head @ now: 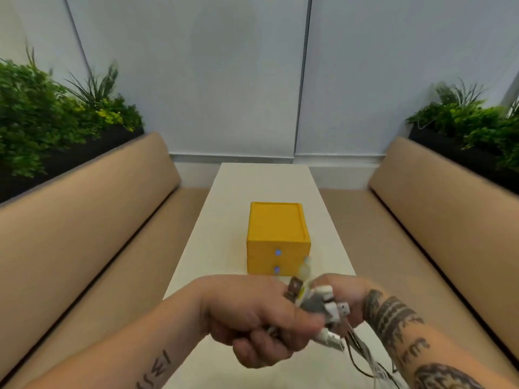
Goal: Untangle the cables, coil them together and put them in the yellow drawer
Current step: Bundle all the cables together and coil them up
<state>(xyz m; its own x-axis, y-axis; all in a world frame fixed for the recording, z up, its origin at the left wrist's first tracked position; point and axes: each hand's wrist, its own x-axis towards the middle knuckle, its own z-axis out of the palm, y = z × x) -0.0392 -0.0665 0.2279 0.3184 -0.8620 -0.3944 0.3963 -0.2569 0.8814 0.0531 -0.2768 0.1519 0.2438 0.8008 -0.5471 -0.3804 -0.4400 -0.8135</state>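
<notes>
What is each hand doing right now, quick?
Left hand: closed, fingers curled round the cables.
Right hand: closed on the same cables, at the plug ends.

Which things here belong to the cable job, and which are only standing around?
For the job: cables, gripped by left hand and right hand; yellow drawer unit, drawers closed.
Not for the job: table, benches, plants.

Your left hand [252, 318] covers part of the cables [317, 304]. Their plugs blur, loose strands run off the bottom edge at 5 o'clock, and they hide your right hand's [346, 294] fingertips.
</notes>
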